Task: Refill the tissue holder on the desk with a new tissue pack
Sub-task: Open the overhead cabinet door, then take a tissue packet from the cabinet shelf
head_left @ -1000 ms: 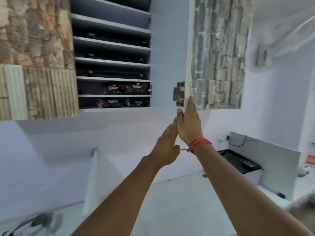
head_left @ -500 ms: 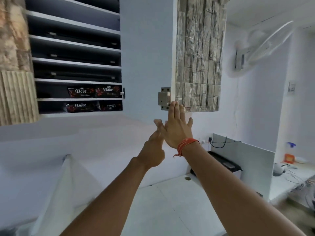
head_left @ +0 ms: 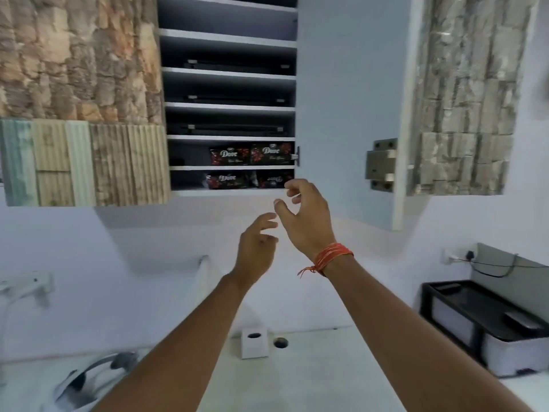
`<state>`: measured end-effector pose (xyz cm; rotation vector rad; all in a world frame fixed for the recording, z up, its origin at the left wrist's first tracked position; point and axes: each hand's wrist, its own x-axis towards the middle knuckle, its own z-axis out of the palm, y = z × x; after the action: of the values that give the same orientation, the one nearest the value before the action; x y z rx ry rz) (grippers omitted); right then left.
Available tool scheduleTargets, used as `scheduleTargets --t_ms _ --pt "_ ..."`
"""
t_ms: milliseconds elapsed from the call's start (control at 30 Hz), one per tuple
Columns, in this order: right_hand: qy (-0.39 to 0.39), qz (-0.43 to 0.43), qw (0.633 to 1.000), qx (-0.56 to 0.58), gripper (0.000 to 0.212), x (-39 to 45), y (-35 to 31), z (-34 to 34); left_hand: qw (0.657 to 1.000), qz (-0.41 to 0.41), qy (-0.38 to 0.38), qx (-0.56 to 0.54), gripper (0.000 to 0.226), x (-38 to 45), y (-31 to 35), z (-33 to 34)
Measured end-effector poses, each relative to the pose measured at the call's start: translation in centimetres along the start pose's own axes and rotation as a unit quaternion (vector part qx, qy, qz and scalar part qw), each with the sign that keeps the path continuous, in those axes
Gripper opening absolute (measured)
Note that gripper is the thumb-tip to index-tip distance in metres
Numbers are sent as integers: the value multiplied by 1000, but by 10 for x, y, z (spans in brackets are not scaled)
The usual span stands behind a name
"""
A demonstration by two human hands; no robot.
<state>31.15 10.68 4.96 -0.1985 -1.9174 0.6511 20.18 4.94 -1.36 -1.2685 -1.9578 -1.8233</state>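
Note:
A wall cabinet stands open above the desk, its door (head_left: 350, 114) swung out to the right. Dark "Dove" tissue packs lie on its two lowest shelves: two on the upper one (head_left: 252, 154), two on the bottom one (head_left: 228, 180). My right hand (head_left: 303, 215), with an orange thread at the wrist, is raised just below and right of the bottom shelf, fingers curled apart and holding nothing. My left hand (head_left: 257, 248) hangs lower, also empty with loose fingers. The white cube tissue holder (head_left: 254, 343) sits on the desk by the wall, under my arms.
A metal hinge block (head_left: 381, 165) juts from the open door's inner face. Stone-patterned cabinet fronts (head_left: 80, 99) lie to the left. A black-and-white printer (head_left: 487, 325) sits at the desk's right, a cable hole (head_left: 280, 342) beside the holder, a headset (head_left: 89, 379) at lower left.
My right hand has come off the door's edge and moved left toward the bottom shelf, its fingers now curled. The view has swung left and down, bringing the desk and holder into sight.

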Motion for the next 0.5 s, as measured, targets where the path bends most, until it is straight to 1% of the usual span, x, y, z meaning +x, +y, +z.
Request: scheduleTargets --t_ms 100,200,267,367,433,500 --pt "-47 53 996 44 37 28 13 61 994 -87 54 -35 48 31 -33 -55" --pt "-60 59 996 37 48 64 28 125 991 -93 95 -32 49 66 -65 -97" --pt "-56 55 997 4 53 91 37 167 990 -88 107 -26 52 92 -86 -117" --pt "-56 74 995 -44 54 131 50 218 991 -90 102 -13 56 132 -110 -137" --pt "-78 51 987 -128 60 151 62 242 992 -86 92 3 58 155 -126 -146" --pt "-90 17 972 -214 68 167 73 259 993 -73 90 15 60 174 -139 -154"
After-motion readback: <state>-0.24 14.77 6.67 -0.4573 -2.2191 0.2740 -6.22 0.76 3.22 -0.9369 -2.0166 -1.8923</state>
